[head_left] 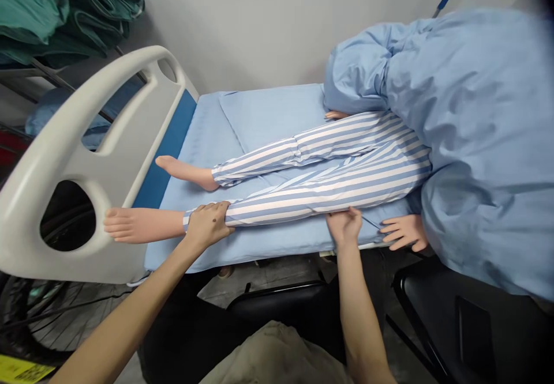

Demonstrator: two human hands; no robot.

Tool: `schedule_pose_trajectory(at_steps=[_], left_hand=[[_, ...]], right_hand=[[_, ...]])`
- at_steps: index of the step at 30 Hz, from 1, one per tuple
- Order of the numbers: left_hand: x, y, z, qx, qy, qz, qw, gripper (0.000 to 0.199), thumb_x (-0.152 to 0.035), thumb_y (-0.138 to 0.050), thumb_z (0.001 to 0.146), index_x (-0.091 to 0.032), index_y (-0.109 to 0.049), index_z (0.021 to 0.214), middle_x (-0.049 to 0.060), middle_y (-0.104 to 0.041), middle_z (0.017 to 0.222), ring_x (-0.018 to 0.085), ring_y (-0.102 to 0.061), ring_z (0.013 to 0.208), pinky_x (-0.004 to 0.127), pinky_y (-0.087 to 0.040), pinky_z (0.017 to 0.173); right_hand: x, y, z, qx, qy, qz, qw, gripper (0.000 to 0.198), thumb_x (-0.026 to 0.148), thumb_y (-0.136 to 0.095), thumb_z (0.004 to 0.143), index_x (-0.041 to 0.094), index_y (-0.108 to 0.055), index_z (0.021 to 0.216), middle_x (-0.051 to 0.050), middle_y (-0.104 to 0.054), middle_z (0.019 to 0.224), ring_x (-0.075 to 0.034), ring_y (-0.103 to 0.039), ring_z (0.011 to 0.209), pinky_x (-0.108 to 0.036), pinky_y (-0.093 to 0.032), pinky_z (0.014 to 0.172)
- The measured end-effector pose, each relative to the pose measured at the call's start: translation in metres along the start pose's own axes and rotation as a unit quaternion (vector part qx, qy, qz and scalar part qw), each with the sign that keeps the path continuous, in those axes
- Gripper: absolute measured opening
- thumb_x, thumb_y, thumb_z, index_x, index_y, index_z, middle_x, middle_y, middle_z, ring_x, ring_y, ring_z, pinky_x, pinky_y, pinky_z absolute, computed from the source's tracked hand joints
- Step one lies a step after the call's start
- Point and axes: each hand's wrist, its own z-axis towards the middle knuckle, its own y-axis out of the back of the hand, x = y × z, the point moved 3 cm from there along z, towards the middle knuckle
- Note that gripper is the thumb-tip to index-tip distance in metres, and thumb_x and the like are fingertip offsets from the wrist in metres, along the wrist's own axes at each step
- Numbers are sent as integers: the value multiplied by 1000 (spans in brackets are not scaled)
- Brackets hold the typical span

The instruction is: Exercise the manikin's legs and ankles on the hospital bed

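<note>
Fingers [215,207] of your left hand [209,224] are curled over the near leg [277,208], just above the ankle, grasping it through the striped trouser cuff! Over to your right hand [345,228]: turned palm up by the knee, thumb showing, the other fingers tucked out of sight beneath the cloth, so how firmly they close, you can't tell from this view. It's a smart two-point spread, probably: one hand steadying the ankle from above, the other bearing from below, so that the knee shouldn't sag between them. And where's the manikin, as its smooth feet suggest it is? Stretched along the bed [259,110], feet toward the white footboard [64,142], the near foot [145,225] overlapping that board in your view and perhaps raised. The far leg [268,156] lies alongside on the sheet, slightly apart, which leaves your grip room. Up at the hips, bulky blue fabric [480,142] covers the body, likely for modesty or warmth, with one splayed hand [407,233] poking out at the mattress edge, well placed to catch your right forearm.
</note>
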Motion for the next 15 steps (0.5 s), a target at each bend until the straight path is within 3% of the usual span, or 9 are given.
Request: schedule_pose_trajectory(at_steps=[4,8,12,15], left_hand=[[-1,-1,-3,11,12,1,1000,54,-35,-65,70,-18,-59,121,15,-71,118,37,-66,109,43,-48,92],[1,-8,0,13,24,-24,999,58,-39,-68,70,-21,-57,124,12,-71,120,35,-66,110,41,-49,94],[-1,-9,11,-26,7,-93,995,64,-46,-69,72,-20,-55,129,11,-70,120,37,-65,113,42,-51,94],[3,3,17,-55,-61,-136,987,74,-49,-65,77,-18,-47,141,15,-60,138,37,-57,126,45,-49,100]], right_hand=[[15,8,14,24,15,55,998,42,40,-52,70,24,-66,106,-1,-72,113,-21,-66,105,-41,-56,91],[19,8,12,27,14,114,993,47,46,-52,71,24,-66,109,-2,-71,114,-22,-66,106,-41,-56,89],[32,-12,5,56,12,152,987,46,47,-53,72,26,-66,111,-2,-71,114,-23,-66,107,-41,-56,89],[44,-32,-3,74,20,171,982,45,48,-55,73,28,-65,112,-1,-70,115,-22,-65,110,-41,-55,93]])
